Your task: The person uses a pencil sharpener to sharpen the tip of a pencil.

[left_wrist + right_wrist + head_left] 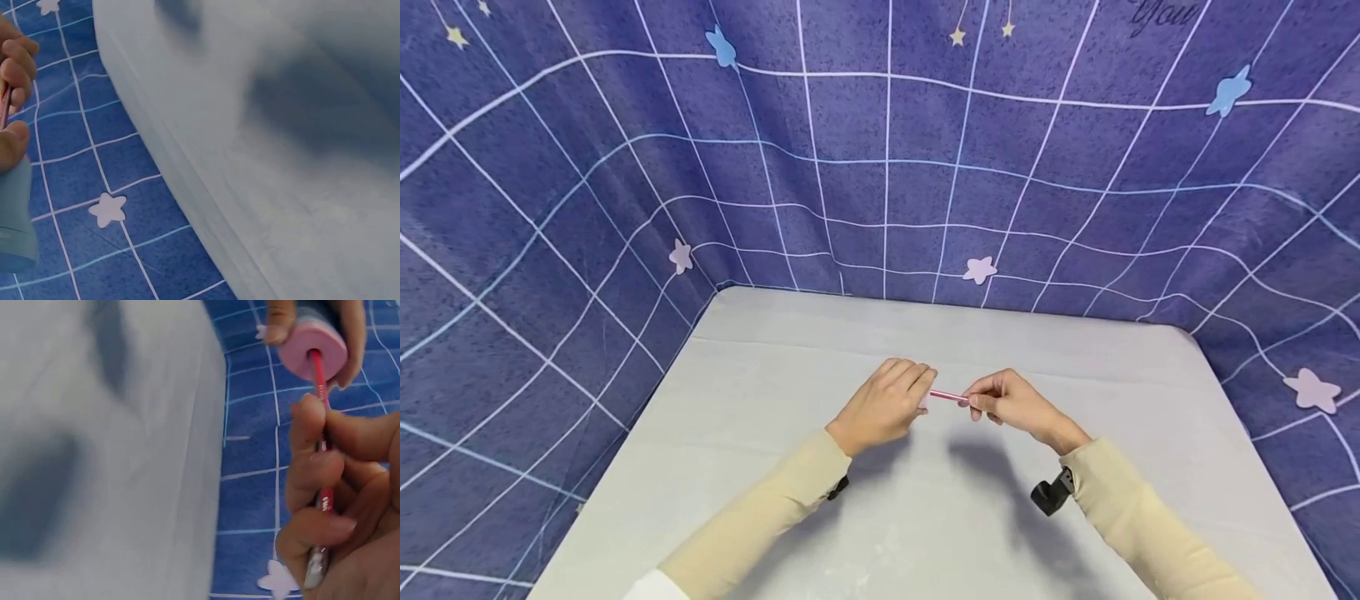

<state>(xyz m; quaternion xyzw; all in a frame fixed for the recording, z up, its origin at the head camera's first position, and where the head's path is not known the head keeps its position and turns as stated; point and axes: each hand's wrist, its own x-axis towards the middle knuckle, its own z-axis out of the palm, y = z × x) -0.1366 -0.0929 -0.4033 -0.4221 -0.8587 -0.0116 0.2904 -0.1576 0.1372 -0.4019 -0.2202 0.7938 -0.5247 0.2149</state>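
Note:
My left hand (883, 402) grips a pencil sharpener with a pink round face (331, 355) and a light blue body (14, 206). In the head view that hand hides most of it. A slim red pencil (949, 396) runs from the hole in the pink face to my right hand (1017, 407). Thumb and fingers of the right hand pinch the pencil along its shaft, as the right wrist view shows. Its silvery rear end (316, 567) lies by the lower fingers, while the tip is hidden inside the sharpener. Both hands are held above the table.
A pale cloth-covered table (760, 358) lies below the hands, with their shadows on it. Blue grid-patterned curtains (850, 183) with stars surround its back and sides. A black wrist camera (1051, 493) sits on the right sleeve.

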